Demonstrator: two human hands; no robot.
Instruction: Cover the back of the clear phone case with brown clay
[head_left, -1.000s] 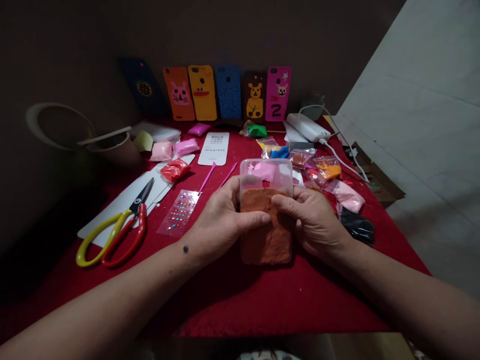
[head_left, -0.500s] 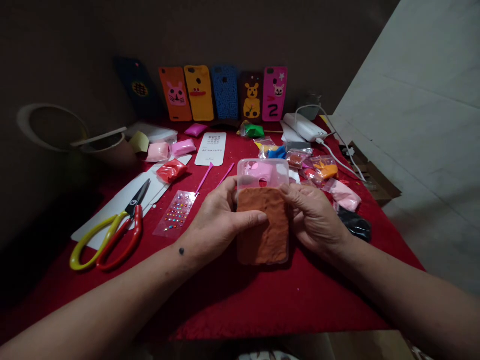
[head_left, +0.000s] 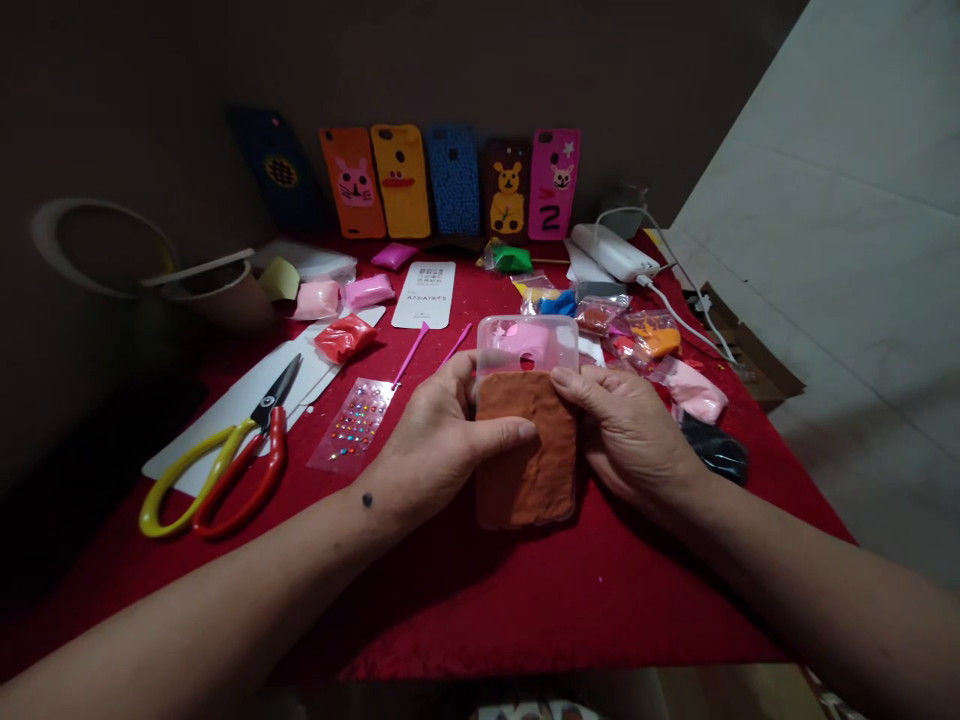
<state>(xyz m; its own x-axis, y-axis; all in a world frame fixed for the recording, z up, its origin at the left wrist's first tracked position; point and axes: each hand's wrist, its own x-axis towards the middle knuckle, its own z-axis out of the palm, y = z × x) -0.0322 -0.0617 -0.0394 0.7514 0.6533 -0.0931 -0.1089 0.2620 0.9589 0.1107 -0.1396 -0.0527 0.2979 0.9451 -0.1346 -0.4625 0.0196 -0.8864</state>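
Note:
Both hands hold a clear phone case just above the red cloth. A flat sheet of brown clay covers the case's lower two thirds; the top strip is bare. My left hand grips the case's left edge, its thumb pressing on the clay. On the right edge sits my right hand, its thumb resting on the clay's upper right corner.
Yellow-and-red scissors lie on white card at left, beside a gem sticker sheet and pink tools. Bags of coloured clay crowd the right. Decorated phone cases lean on the back wall. A white charger is behind, a bowl far left.
The right thumb has slid from the clay's middle up to its upper right corner. The case has shifted slightly; the left hand keeps its grip.

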